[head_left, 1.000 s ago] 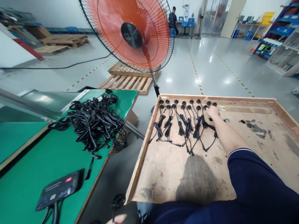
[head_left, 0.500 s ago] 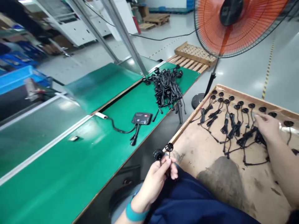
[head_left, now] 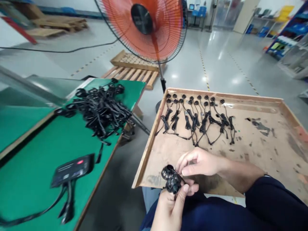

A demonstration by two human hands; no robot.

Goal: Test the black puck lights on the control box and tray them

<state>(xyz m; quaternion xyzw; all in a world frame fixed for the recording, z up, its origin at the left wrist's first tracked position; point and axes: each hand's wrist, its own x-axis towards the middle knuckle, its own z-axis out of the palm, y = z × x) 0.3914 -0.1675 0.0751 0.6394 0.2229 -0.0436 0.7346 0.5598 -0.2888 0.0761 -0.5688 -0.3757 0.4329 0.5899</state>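
Note:
My left hand (head_left: 172,205) is closed around black cables with round, slotted heads (head_left: 171,179); two heads stick up above its thumb and fingers. Close beside them is my right hand (head_left: 198,162), its curled fingers and thumb a little apart, with nothing visible between them. Whether its fingertips touch the nearer head I cannot tell. Both hands are over the near edge of a shallow wooden tray (head_left: 158,166). Along the tray's far left side lie several similar cables (head_left: 190,120), bundled, their round heads lined up by the back rim.
A green-topped bench (head_left: 31,141) runs along the left. On it are a heap of black cables (head_left: 103,109) and a flat black box with leads (head_left: 72,170). An orange stand fan (head_left: 141,19) rises behind the tray, near a wooden pallet (head_left: 134,75).
My right hand has come back from the row of cables in the tray to beside my left hand. The view has swung right. My left hand still holds its cables.

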